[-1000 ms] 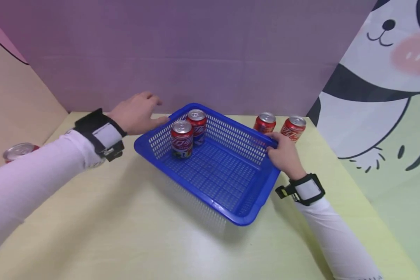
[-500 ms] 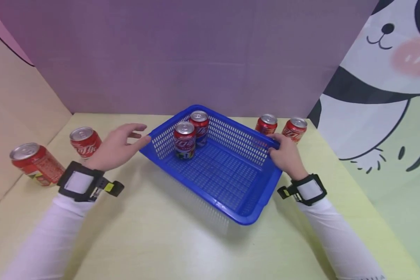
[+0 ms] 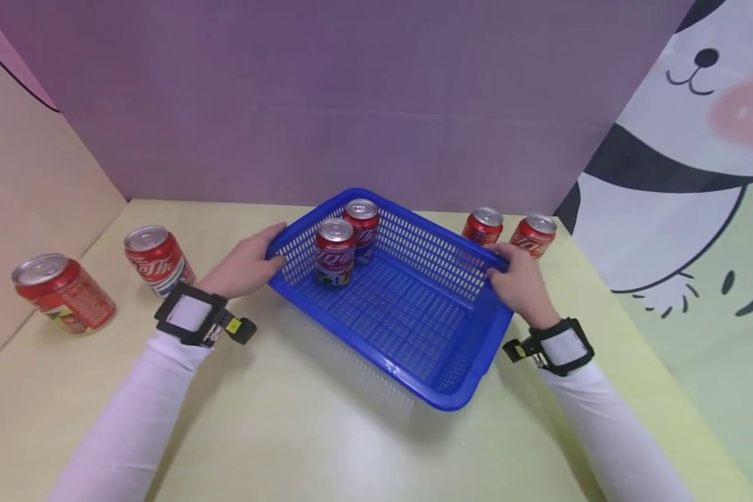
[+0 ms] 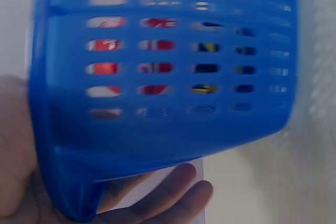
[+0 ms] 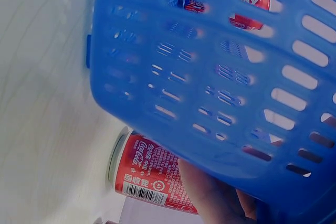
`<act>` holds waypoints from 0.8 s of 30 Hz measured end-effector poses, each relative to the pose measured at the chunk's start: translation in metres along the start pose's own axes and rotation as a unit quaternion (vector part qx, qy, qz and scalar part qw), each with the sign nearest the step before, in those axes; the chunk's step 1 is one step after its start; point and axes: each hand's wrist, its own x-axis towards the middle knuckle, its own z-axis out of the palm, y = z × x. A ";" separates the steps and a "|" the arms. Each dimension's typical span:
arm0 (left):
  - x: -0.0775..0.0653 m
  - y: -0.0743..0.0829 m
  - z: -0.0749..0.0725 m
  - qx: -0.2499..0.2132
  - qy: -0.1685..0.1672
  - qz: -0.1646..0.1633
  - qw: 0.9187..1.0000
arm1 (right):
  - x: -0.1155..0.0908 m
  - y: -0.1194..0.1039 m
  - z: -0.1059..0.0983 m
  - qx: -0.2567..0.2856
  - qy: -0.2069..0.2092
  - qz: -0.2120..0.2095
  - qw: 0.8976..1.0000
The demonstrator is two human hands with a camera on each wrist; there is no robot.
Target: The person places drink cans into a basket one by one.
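Note:
A blue plastic basket (image 3: 401, 307) with slotted walls sits at an angle in the middle of the table. Inside its far left corner stand two red soda cans, a nearer can (image 3: 335, 254) and a farther can (image 3: 363, 226). My left hand (image 3: 241, 266) holds the left corner, the rim between thumb and fingers; in the left wrist view its fingertips (image 4: 191, 192) show beyond the basket wall. At the right corner, my right hand (image 3: 522, 284) grips the rim, thumb on the inside. Part of its fingers is hidden behind the wall.
On the left of the table stand two more soda cans, one by the side wall (image 3: 65, 293) and another can (image 3: 158, 259) near my left wrist. Two cans, one (image 3: 483, 224) partly behind the basket and the other (image 3: 533, 235) beside my right hand, stand at the back right.
My left hand has come down from above the far left, past the left-hand cans, and moved right onto the basket's left corner. My right hand keeps its hold; the basket barely moves.

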 end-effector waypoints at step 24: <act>0.001 -0.003 0.004 0.003 0.011 0.014 1.000 | -0.001 0.002 0.002 0.005 0.007 0.000 1.000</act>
